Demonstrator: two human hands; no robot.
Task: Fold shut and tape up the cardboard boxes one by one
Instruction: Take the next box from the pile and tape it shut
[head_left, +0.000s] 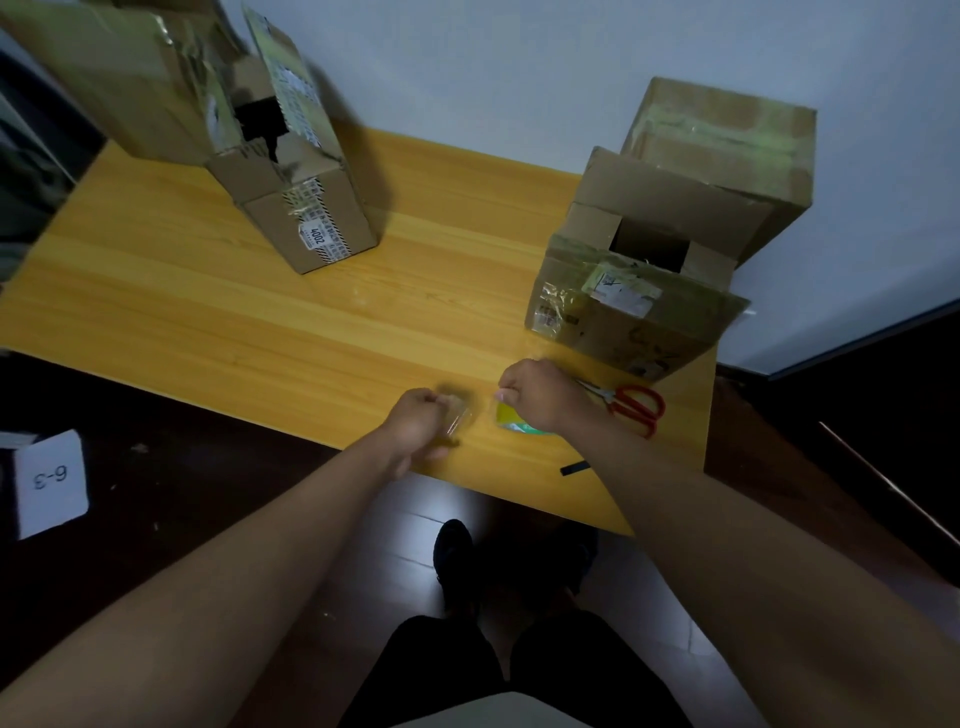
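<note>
Pulling a length of clear tape (460, 415) off the tape roll (511, 418) is judged to be the step in hand. The roll is held down by the right hand (535, 392), its fingers curled round it, at the near edge of the counter (208, 291). The free end of the tape is pinched in the curled fingers of the left hand (421, 423), just left of the roll; the strip itself is blurred and its extent cannot be told.

Scissors (631, 408) with red handles are noted just right of the roll, touching or nearly touching the right wrist. Beyond the roll, an open box (623, 312) with raised flaps is seen, and a taped box (727, 150) stands behind it. Far left of the roll, a labelled box (306, 208) with a torn top is found, with a larger box (119, 78) behind it. A small black object (574, 467) lies nearer than the roll, and a card (49, 480) marked 6-3 lies on the floor well to its left.

For a sound result, the roll should be kept steady while the strip is drawn out flat and taut, so that it is not folded onto itself. Enough length to span a box seam should be drawn before the scissors are taken up. The flaps are not yet folded shut on the open box.
</note>
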